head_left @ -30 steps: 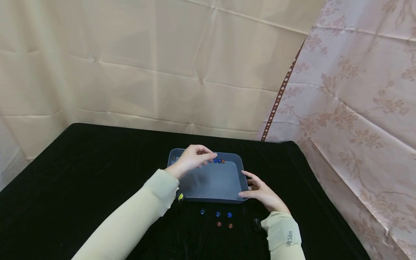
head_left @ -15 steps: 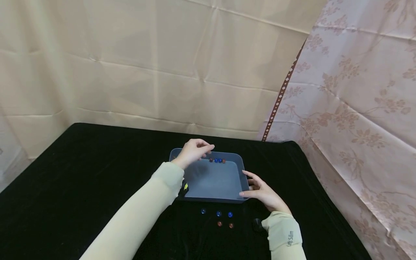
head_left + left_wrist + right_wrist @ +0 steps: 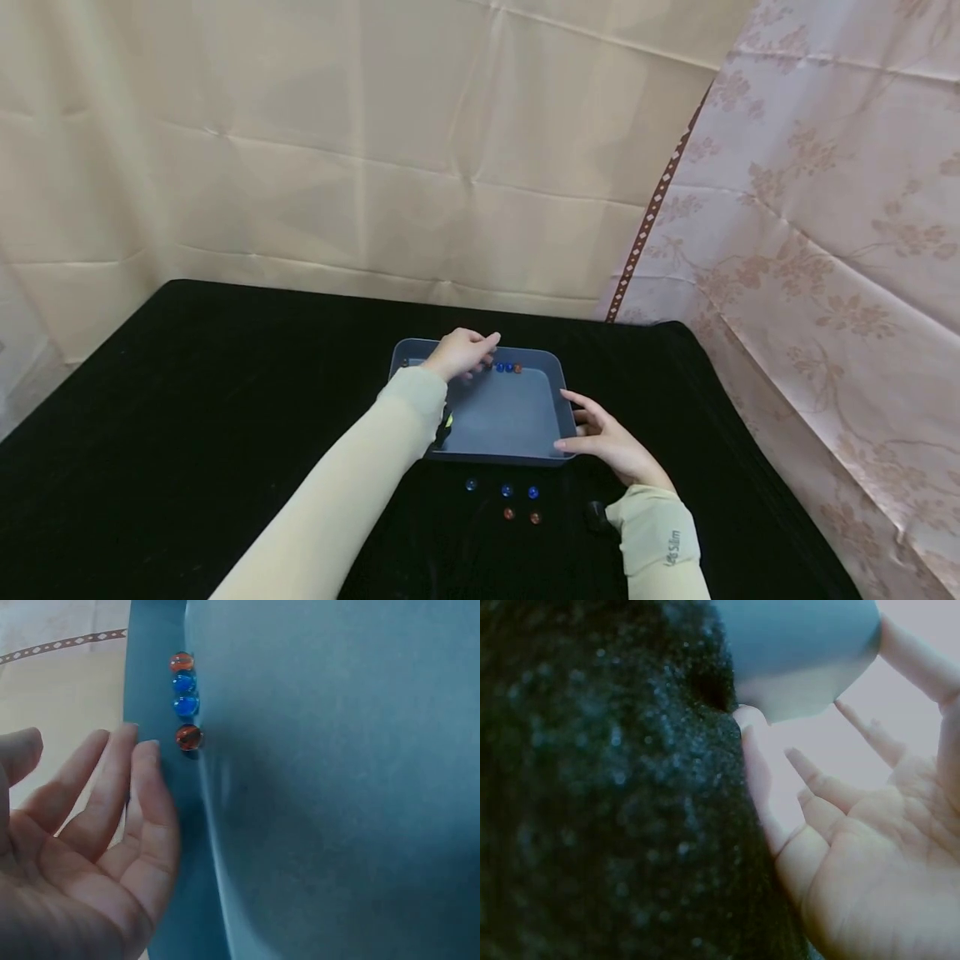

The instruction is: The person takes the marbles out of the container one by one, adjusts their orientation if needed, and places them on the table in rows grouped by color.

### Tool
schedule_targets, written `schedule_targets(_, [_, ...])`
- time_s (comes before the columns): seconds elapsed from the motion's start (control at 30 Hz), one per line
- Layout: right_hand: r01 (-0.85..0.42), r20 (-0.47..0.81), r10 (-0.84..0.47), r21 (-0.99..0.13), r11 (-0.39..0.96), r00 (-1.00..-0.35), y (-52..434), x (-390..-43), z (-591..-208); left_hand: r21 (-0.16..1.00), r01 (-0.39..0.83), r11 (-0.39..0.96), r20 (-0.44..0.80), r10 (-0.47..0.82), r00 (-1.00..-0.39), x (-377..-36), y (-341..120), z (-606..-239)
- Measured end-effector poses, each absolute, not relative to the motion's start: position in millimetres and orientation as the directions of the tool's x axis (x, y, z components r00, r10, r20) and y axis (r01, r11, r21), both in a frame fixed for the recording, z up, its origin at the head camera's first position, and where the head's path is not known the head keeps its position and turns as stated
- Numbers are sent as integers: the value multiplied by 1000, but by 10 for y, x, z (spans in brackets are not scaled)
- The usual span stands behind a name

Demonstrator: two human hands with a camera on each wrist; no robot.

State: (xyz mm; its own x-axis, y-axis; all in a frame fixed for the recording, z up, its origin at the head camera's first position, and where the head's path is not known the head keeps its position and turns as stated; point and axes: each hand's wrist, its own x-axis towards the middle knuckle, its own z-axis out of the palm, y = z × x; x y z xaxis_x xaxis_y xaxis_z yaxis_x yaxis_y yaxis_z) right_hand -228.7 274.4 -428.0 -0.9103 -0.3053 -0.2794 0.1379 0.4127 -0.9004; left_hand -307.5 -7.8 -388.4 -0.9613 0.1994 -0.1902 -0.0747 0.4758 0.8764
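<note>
A grey-blue tray (image 3: 557, 392) sits on the black cloth. Along its far wall lies a row of red and blue marbles (image 3: 508, 367), which the left wrist view shows close up as marbles (image 3: 185, 699). My left hand (image 3: 471, 350) hovers at the tray's far rim just left of that row. Its fingers (image 3: 142, 787) are relaxed and hold nothing. My right hand (image 3: 592, 429) rests open against the tray's near right corner, with fingers (image 3: 817, 791) spread beside the tray corner (image 3: 802, 645). One more marble (image 3: 405, 362) lies in the far left corner.
Several loose marbles lie on the cloth in front of the tray, blue marbles (image 3: 507, 490) in a row and red marbles (image 3: 521, 516) nearer me. Beige curtains hang behind the table and a floral curtain (image 3: 825, 292) on the right.
My left hand moved away from me to the tray's far rim and sank lower, and its fingers loosened. The right hand and the tray stayed put.
</note>
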Motion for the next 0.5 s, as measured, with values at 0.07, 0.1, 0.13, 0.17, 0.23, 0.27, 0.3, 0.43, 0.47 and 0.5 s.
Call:
schedule_targets(0.07, [139, -279, -303, -901, 412, -911, 2746, -2285, -4282, 865, -99, 492, -221, 195, -956, -3080, -65, -3898])
schedule_targets(0.1, [140, -280, -301, -900, 412, -912, 2747, -2285, -4284, 858, -115, 501, -240, 193, -951, -3091, -59, -3917])
schedule_targets(0.13, [141, -280, -300, -900, 412, -912, 2742, -2285, -4285, 850, -127, 511, -257, 192, -947, -3096, -60, -3928])
schedule_targets(0.17, [141, -280, -299, -900, 412, -912, 2738, -2286, -4286, 842, -137, 522, -273, 192, -943, -3098, -61, -3937])
schedule_targets(0.23, [141, -279, -297, -900, 412, -913, 2732, -2285, -4288, 826, -146, 545, -294, 194, -936, -3103, -61, -3964])
schedule_targets(0.27, [140, -277, -297, -901, 410, -914, 2731, -2284, -4289, 818, -136, 559, -290, 198, -936, -3108, -61, -3980])
schedule_targets(0.3, [140, -276, -296, -901, 410, -914, 2729, -2283, -4291, 810, -122, 574, -284, 202, -937, -3106, -61, -3994])
schedule_targets(0.43, [133, -270, -302, -904, 405, -914, 2730, -2282, -4286, 771, -55, 634, -239, 209, -948, -3090, -41, -4031])
schedule_targets(0.47, [131, -268, -305, -905, 404, -914, 2732, -2283, -4282, 759, -42, 650, -231, 209, -950, -3092, -33, -4042])
schedule_targets(0.5, [131, -269, -307, -906, 403, -913, 2733, -2286, -4280, 745, -30, 666, -226, 210, -951, -3093, -21, -4051])
